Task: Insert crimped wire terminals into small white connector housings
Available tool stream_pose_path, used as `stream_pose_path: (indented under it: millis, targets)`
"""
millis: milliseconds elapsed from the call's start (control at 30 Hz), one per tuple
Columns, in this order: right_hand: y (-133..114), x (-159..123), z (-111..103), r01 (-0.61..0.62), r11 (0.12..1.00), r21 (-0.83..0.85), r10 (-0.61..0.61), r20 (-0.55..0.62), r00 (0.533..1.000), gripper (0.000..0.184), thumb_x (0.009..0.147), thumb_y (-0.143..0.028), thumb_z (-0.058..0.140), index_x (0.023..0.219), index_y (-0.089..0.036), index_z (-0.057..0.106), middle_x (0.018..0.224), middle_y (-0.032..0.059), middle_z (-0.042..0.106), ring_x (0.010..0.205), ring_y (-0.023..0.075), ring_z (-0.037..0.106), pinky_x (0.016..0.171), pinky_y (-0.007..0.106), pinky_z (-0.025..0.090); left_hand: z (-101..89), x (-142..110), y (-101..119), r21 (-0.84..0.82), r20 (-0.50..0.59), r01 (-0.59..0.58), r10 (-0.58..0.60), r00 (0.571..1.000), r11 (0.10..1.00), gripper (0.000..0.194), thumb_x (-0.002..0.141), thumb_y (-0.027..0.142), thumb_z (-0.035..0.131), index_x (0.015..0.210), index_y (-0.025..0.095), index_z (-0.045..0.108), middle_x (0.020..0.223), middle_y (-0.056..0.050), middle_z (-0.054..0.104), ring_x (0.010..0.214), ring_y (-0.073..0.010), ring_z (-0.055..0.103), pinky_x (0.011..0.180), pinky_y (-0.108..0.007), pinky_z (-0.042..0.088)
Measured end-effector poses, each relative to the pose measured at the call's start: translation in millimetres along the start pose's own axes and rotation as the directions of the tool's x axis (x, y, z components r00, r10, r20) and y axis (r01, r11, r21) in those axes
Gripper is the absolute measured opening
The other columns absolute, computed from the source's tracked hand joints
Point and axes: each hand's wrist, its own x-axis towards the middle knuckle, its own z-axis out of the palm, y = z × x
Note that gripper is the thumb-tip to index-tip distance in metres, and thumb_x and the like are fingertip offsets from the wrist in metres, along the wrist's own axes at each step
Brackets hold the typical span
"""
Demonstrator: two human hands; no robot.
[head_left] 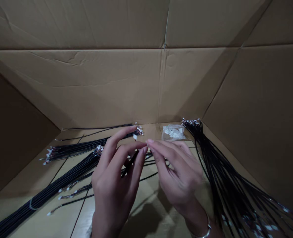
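In the head view my left hand [120, 175] is closed round a black cable [129, 164], its thumb and index finger pinched near the cable's end. A small white connector [135, 137] stands up just behind those fingers. My right hand [177, 167] meets the left fingertips, with its thumb and index finger closed in a pinch. What sits between the right fingertips is too small to make out. Below and behind the hands lie several loose black cables [148, 177] on the work surface.
A tied cable bundle [49, 195] runs along the left, with another cable bundle [82, 148] behind it. A large cable bundle [215, 165] fans out on the right. A clear plastic bag [173, 132] of small white parts lies at the back. Cardboard walls [106, 86] enclose the space.
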Motion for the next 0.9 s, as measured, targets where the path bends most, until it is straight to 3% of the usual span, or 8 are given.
stream_pose_path:
  millis: [100,167,267,500,600,700,767,900]
  targets:
    - [4,7,1,-0.226,0.945,0.235,0.227,0.024,0.974,0.021,0.095,-0.008,0.071,0.099,-0.028,0.078,0.093,-0.0016,0.086,0.082,0.0179,0.079,0.074,0.035,0.056,0.2,0,1,-0.081,-0.001,0.078,-0.078,0.997,0.994,0.013,0.098,0.014,0.067,0.098,0.026,0.072,0.127,-0.002,0.071,0.115,-0.0163,0.070,0.072,-0.022,0.060]
    - [6,12,0,-0.428,0.822,0.375,0.406,0.140,0.903,0.010,0.093,-0.016,0.076,0.091,-0.025,0.079,0.085,-0.0009,0.084,0.075,0.0174,0.075,0.070,0.033,0.057,1.8,1,1,-0.119,-0.009,0.102,-0.104,0.995,0.988,0.011,0.097,0.016,0.069,0.094,0.026,0.072,0.125,-0.001,0.072,0.114,-0.0178,0.071,0.067,-0.022,0.059]
    - [5,13,-1,-0.551,0.702,0.451,0.487,0.260,0.834,0.008,0.092,-0.025,0.078,0.084,-0.024,0.076,0.077,-0.0009,0.078,0.070,0.0169,0.069,0.066,0.031,0.055,4.7,2,0,-0.162,-0.020,0.101,-0.106,0.994,0.982,0.012,0.096,0.016,0.070,0.092,0.027,0.072,0.122,0.000,0.074,0.114,-0.0177,0.071,0.064,-0.022,0.058]
    - [1,-5,4,-0.132,0.955,0.265,0.125,0.042,0.991,0.015,0.098,-0.015,0.067,0.098,-0.029,0.071,0.085,-0.0002,0.078,0.074,0.0206,0.067,0.076,0.041,0.048,-0.1,2,4,-0.387,0.029,0.260,-0.270,0.963,0.885,0.019,0.097,0.016,0.067,0.081,0.027,0.069,0.126,0.001,0.075,0.120,-0.0185,0.070,0.066,-0.021,0.057]
    - [6,0,-2,-0.178,0.935,0.308,0.140,0.139,0.980,0.010,0.098,-0.019,0.070,0.096,-0.028,0.071,0.085,-0.0001,0.077,0.079,0.0211,0.067,0.079,0.040,0.049,-5.5,3,7,-0.409,0.082,0.320,-0.315,0.946,0.854,0.020,0.098,0.017,0.065,0.082,0.028,0.069,0.128,0.001,0.075,0.123,-0.0187,0.070,0.069,-0.021,0.057]
    - [14,12,-13,-0.495,0.723,0.482,0.357,0.352,0.865,0.013,0.102,-0.035,0.067,0.093,-0.027,0.072,0.089,0.0004,0.074,0.085,0.0195,0.068,0.080,0.035,0.053,-9.2,4,8,-0.323,0.106,0.234,-0.210,0.972,0.917,0.019,0.095,0.014,0.066,0.082,0.028,0.068,0.123,-0.001,0.075,0.131,-0.0218,0.066,0.078,-0.023,0.059]
    - [17,19,-21,-0.550,0.633,0.544,0.364,0.417,0.832,0.028,0.105,-0.043,0.062,0.086,-0.025,0.071,0.086,0.0007,0.071,0.087,0.0191,0.067,0.084,0.034,0.052,-10.3,5,7,-0.243,0.176,0.129,-0.087,0.981,0.961,0.017,0.093,0.012,0.067,0.085,0.027,0.069,0.127,-0.003,0.073,0.131,-0.0240,0.066,0.080,-0.025,0.060]
    - [15,25,-33,-0.597,0.694,0.403,0.379,0.500,0.779,0.036,0.105,-0.038,0.060,0.072,-0.023,0.063,0.081,0.0007,0.062,0.084,0.0191,0.061,0.083,0.033,0.050,-9.1,4,5,-0.196,0.318,-0.056,0.118,0.941,0.979,0.012,0.096,0.013,0.063,0.093,0.024,0.068,0.142,-0.008,0.064,0.086,-0.0147,0.075,0.067,-0.024,0.062]
